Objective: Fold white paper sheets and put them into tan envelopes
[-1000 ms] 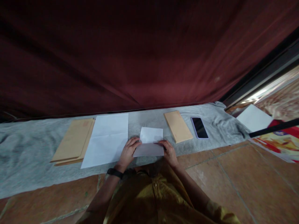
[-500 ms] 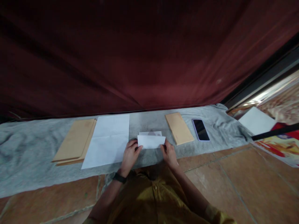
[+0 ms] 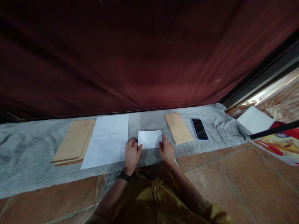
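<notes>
Two hands work close together: the left grip [image 3: 132, 153] and the right grip [image 3: 166, 150]. Both are narrow, thumbs at the near corners of one small white paper [image 3: 149, 139], which lies between them; whether either pinches it firmly, I cannot tell. Just left of the left grip is one large white sheet [image 3: 105, 140], creased across its middle. Farther left, past that sheet, lie at least two tan envelopes [image 3: 72, 140], overlapping. Just right of the right grip and slightly beyond it sits one visible tan envelope [image 3: 178, 128]; any beneath it cannot be counted. Farther right is one phone [image 3: 200, 129], dark screen up. One dark wristband [image 3: 123, 176] circles the wrist below the left grip. One gray cloth [image 3: 28, 149] spreads beneath all the papers.
</notes>
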`<state>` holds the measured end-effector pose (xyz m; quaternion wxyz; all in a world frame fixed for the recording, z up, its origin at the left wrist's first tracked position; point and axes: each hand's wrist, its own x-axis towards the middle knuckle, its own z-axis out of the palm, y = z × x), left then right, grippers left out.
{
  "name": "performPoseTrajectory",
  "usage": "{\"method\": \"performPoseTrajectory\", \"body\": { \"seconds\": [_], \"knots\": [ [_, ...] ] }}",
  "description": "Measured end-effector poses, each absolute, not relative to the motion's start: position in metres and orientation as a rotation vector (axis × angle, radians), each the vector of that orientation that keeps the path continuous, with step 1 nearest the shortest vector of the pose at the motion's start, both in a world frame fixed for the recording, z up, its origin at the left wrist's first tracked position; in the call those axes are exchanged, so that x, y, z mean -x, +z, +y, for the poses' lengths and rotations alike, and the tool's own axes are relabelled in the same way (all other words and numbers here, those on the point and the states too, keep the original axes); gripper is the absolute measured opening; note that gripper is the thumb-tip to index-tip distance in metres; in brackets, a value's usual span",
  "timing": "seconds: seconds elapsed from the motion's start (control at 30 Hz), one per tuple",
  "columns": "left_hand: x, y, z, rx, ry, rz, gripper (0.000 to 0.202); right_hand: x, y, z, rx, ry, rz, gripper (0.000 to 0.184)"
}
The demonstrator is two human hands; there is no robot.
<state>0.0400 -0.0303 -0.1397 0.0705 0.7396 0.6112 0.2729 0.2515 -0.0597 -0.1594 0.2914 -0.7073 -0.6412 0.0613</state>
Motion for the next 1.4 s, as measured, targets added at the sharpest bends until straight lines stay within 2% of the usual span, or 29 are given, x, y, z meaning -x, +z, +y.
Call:
{"method": "performPoseTrajectory", "body": {
  "seconds": [0.57,0.8,1.03,1.23,1.4],
  "knots": [
    [-0.049,-0.135,-0.037,-2.193,0.760,1.936,0.015,-0.249,-0.158,-0.057,1.913,0.106,-1.729,0.043],
    [-0.062,-0.131,-0.041,-2.328,0.904,1.793,0.043,-0.248,-0.159,-0.059,1.866,0.085,-1.698,0.043],
    [-0.088,-0.142,-0.063,-2.588,0.616,1.441,0.052,-0.248,-0.159,-0.060,1.866,0.141,-1.680,0.042],
    [-0.089,-0.147,-0.075,-2.673,0.430,1.434,0.061,-0.249,-0.162,-0.058,1.856,0.084,-1.694,0.040],
    [-0.089,-0.147,-0.077,-2.698,0.424,1.451,0.064,-0.252,-0.157,-0.060,1.766,0.193,-1.634,0.041]
  ]
}}
